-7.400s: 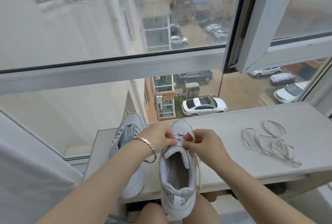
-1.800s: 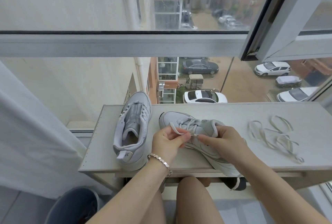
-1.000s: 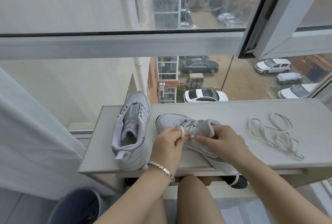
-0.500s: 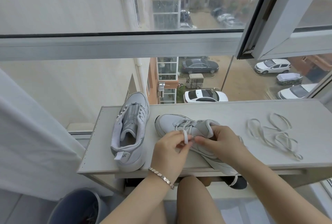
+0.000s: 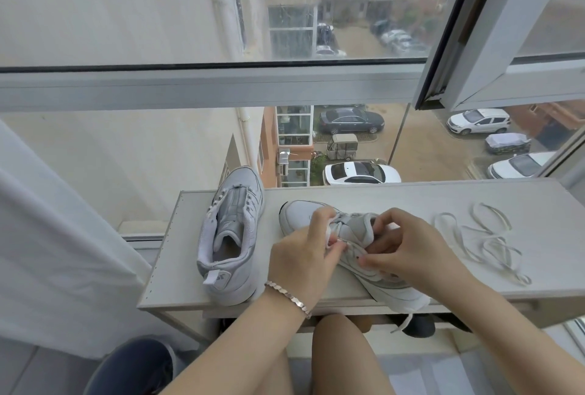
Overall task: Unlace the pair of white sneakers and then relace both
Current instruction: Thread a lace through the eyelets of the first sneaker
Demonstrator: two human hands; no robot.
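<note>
Centre of bench: sneaker on its side.
Left hand: grip pinches lace.
Right hand: grip pinches same lace.
Right of frame: loose lace.

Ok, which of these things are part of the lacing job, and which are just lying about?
In the job: tipped sneaker, gripped by the right hand; threaded lace, pinched by the left hand; upright sneaker; loose lace on the shelf.
Lying about: blue bin; white curtain; dark object under the shelf.
</note>
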